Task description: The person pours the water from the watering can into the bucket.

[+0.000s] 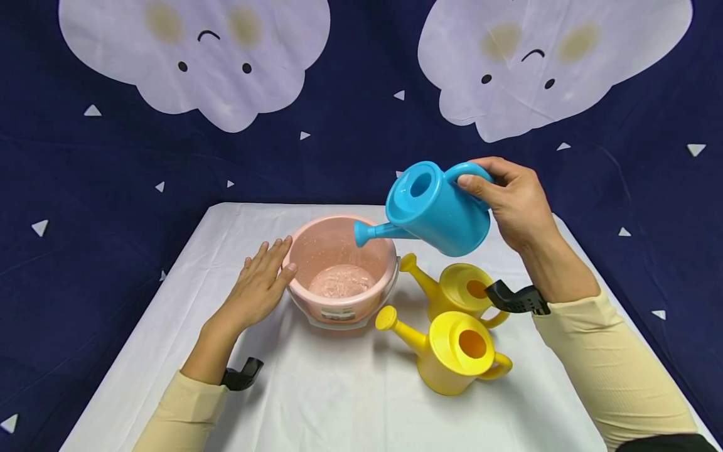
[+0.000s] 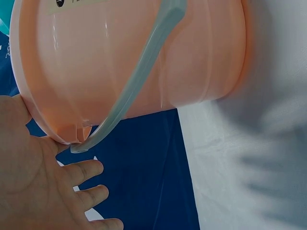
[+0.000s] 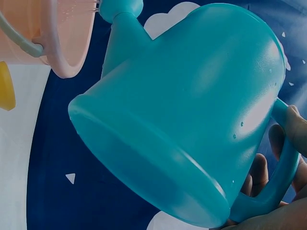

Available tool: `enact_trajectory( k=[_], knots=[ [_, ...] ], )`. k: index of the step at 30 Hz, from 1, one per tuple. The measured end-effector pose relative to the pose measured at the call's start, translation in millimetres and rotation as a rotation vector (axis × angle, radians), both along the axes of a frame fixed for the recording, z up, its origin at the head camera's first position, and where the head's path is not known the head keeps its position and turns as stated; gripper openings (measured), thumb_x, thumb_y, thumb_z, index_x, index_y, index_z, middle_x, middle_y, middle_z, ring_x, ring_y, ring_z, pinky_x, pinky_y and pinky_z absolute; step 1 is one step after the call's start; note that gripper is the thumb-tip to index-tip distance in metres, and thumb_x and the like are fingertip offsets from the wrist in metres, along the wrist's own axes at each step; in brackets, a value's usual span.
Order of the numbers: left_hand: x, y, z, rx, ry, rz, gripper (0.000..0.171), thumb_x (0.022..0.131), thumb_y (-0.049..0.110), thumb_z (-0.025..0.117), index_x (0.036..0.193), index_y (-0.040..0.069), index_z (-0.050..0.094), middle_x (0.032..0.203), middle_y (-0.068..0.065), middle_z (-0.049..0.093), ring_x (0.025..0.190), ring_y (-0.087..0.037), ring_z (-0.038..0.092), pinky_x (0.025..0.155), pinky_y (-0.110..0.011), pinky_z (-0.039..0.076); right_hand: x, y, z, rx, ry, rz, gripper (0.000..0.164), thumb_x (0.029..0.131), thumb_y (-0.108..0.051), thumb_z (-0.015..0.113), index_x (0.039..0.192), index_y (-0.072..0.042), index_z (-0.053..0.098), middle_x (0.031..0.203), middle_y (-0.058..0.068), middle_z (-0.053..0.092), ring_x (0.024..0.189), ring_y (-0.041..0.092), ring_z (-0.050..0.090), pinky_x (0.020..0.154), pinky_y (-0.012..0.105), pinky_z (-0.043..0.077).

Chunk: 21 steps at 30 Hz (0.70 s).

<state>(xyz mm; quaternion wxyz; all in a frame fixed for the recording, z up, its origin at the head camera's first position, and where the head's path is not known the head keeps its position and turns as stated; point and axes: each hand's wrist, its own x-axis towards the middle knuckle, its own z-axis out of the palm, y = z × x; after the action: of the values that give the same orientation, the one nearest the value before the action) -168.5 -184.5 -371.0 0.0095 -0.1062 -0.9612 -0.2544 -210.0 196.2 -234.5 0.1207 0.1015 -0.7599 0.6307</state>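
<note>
A blue watering can [image 1: 446, 213] is held up and tilted by my right hand [image 1: 516, 201], whose fingers and thumb wrap its handle [image 3: 283, 177]. Its spout [image 1: 375, 233] reaches over the rim of a pink bucket [image 1: 339, 314], and thin streams of water leave the rose [image 3: 122, 7]. Rippling water [image 1: 341, 280] covers the bucket's bottom. My left hand [image 1: 257, 282] touches the bucket's left rim with fingers spread and straight. The left wrist view shows the bucket's grey handle [image 2: 132, 88] hanging down its side.
Two yellow watering cans stand to the right of the bucket, one nearer [image 1: 454, 358] and one behind it [image 1: 460, 289], spouts toward the bucket. A white cloth [image 1: 327, 389] covers the table. A dark blue curtain [image 1: 350, 163] with clouds hangs behind.
</note>
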Motion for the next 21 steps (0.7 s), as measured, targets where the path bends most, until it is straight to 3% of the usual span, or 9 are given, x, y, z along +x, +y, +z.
enact_trajectory(
  k=[21],
  knots=[
    [0.2,-1.1,0.4,0.000,-0.011,-0.001,0.060,0.099,0.056,0.021,0.152,0.032,0.006,0.160,-0.007,0.010,0.149,-0.031,-0.001,0.116,-0.061,0.000,0.5,-1.8,0.0,-0.032,0.010,0.028,0.026,0.080,-0.018,0.074,0.104,-0.009,0.071,0.093,-0.006,0.066,0.100,0.015,0.055,0.090,0.030,0.041]
  ],
)
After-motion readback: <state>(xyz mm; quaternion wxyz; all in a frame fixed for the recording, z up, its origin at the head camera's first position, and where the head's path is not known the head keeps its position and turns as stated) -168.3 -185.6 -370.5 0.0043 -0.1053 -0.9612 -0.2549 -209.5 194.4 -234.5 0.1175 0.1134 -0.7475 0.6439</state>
